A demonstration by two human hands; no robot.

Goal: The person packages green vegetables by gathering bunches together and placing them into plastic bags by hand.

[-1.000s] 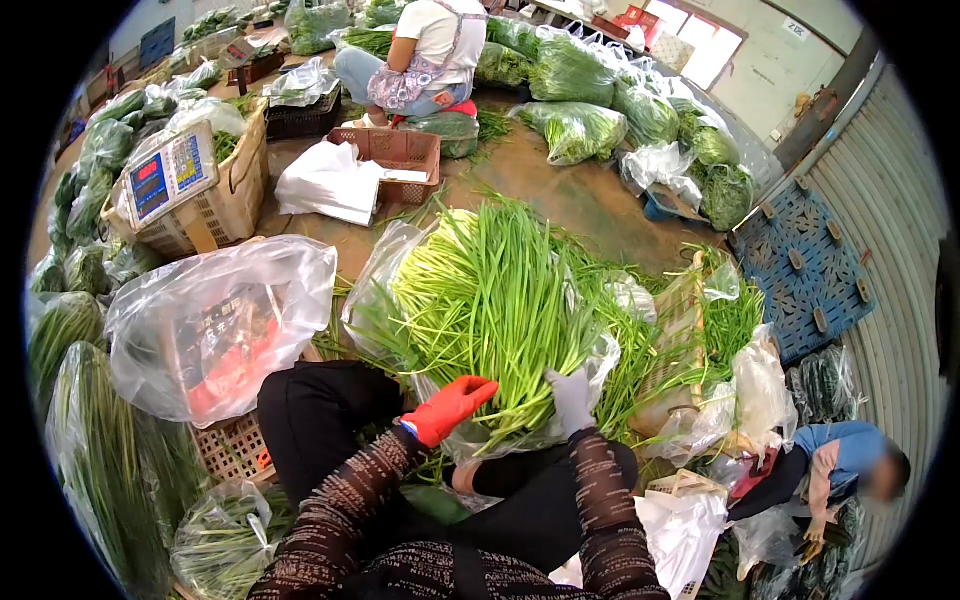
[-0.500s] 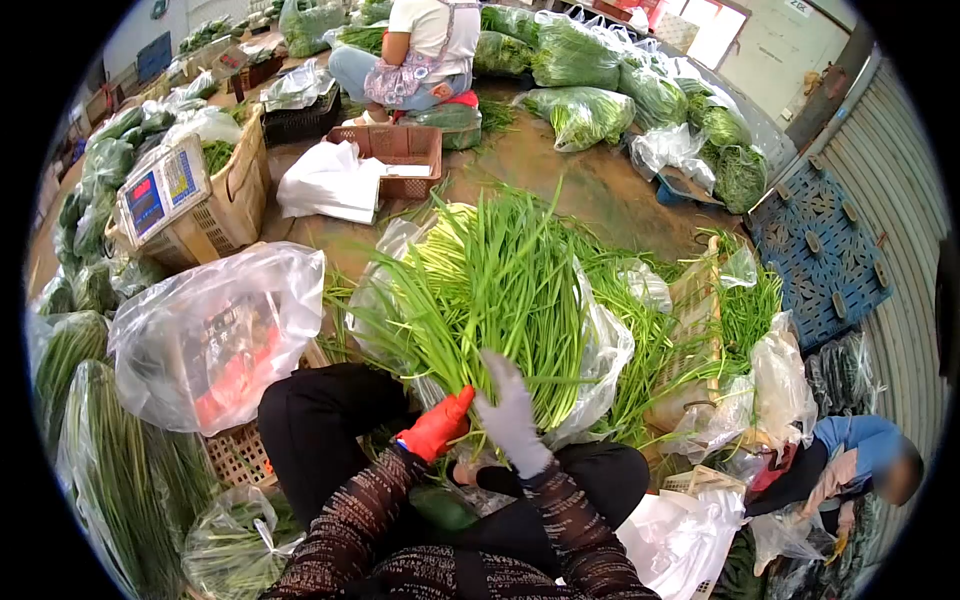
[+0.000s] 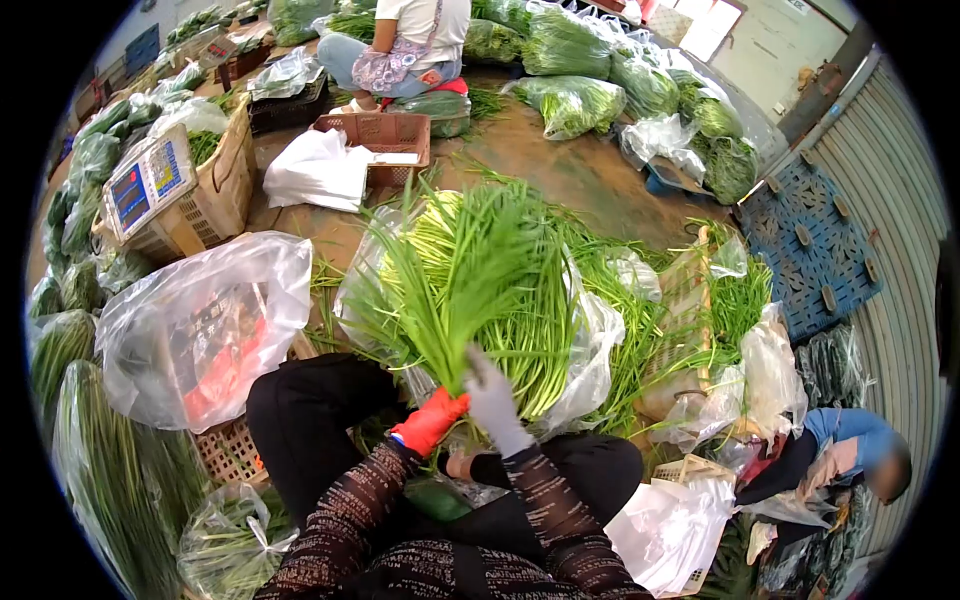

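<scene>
My left hand (image 3: 430,420), in a red glove, is closed round the stem ends of a bunch of long green stalks (image 3: 448,290). The bunch stands up and fans out from it, its tips blurred. Close on its right, my right hand (image 3: 492,400) in a grey glove has its fingers against the base of the same bunch. Behind them a big heap of green stalks (image 3: 535,340) lies on an opened clear plastic bag (image 3: 597,345).
A clear bag (image 3: 205,335) covers a crate at left. A scale (image 3: 150,187), a brown crate (image 3: 405,135) and white bags (image 3: 318,170) lie ahead. One person (image 3: 420,50) sits ahead; another (image 3: 855,450) bends at right. A blue pallet (image 3: 810,245) leans right.
A bunch has come up off the heap in my red-gloved left hand. My right hand moved left from the heap's right side to the bunch's base. The person at right shifted slightly.
</scene>
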